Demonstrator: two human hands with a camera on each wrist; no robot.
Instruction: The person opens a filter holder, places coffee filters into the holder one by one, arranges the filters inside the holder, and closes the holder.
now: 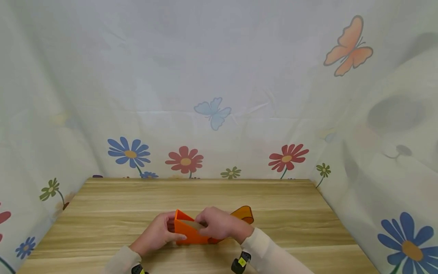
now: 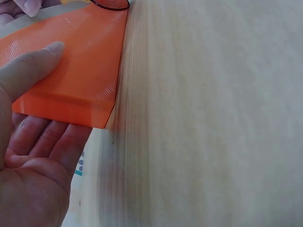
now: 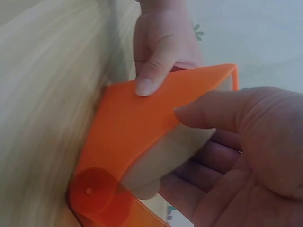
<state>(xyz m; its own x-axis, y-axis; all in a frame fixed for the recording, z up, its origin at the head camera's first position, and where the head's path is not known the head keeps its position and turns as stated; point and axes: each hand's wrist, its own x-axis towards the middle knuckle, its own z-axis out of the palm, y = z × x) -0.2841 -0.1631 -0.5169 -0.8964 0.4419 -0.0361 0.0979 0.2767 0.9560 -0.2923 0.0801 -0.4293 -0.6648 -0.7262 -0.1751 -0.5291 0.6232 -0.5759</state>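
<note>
A wedge-shaped orange plastic case (image 1: pixel 193 232) stands on the table close in front of the person. From its open top shows a flat beige piece (image 3: pixel 163 151) with a curved edge. The left hand (image 1: pixel 160 230) holds the case at its left end, thumb on the near wall, fingers on the far side and under the edge in the left wrist view (image 2: pixel 42 151). The right hand (image 1: pixel 219 222) pinches the beige piece at the open top; its thumb tip reaches the orange rim, its fingers lie behind. A translucent orange flap (image 1: pixel 243 214) swings out from a round pivot at the right end.
The wood-grain table (image 1: pixel 137 198) extends behind and to both sides of the hands. A pale cloth curtain (image 1: pixel 239 68) printed with flowers and butterflies surrounds its back and sides. Each wrist wears a small dark camera on a strap (image 1: pixel 241 262).
</note>
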